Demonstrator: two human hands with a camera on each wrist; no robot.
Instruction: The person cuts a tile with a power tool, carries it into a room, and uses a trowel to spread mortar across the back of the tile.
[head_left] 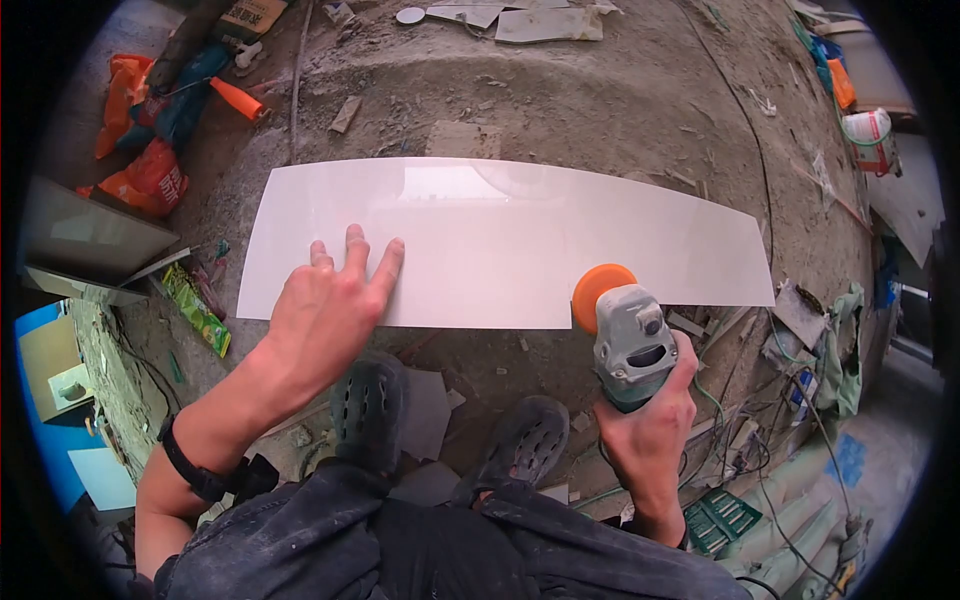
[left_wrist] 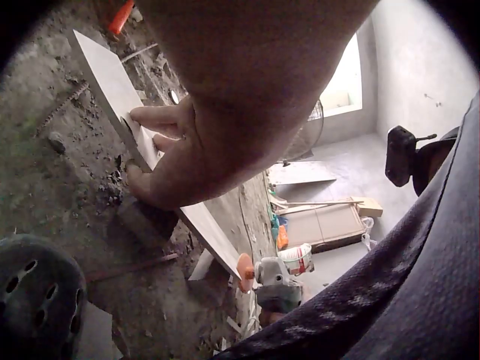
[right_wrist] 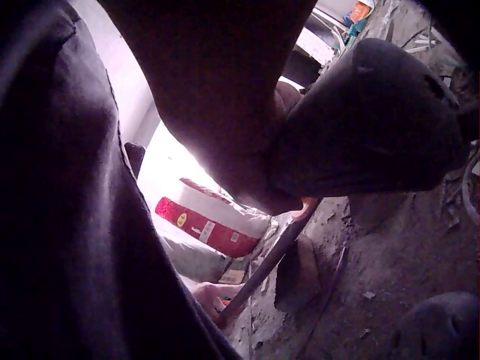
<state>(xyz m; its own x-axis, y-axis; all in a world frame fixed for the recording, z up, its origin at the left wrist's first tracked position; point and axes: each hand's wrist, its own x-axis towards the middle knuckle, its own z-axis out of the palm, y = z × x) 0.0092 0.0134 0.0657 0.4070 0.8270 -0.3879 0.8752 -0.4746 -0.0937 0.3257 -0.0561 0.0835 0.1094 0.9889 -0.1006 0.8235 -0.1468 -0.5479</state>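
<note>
A white glossy tile (head_left: 480, 250) with a curved far edge lies across the head view, its near edge stepped at the right. My left hand (head_left: 335, 300) spreads its fingers over the tile's left part. In the left wrist view, the thumb (left_wrist: 142, 187) reaches below the near edge, so the hand holds the tile between thumb and fingers. My right hand (head_left: 650, 425) grips an angle grinder (head_left: 630, 345) by its body. Its orange disc (head_left: 598, 290) stands right at the step in the near edge. From the right wrist, the grinder's dark body (right_wrist: 367, 124) hides the disc.
Grey clogs (head_left: 370, 405) stand just on the near side of the tile. Broken tile pieces (head_left: 550, 25) lie at the back, orange bags (head_left: 150, 180) at the left. A white bucket (head_left: 870, 140) stands at the far right; cables and a green bit case (head_left: 722, 520) lie near the right hand.
</note>
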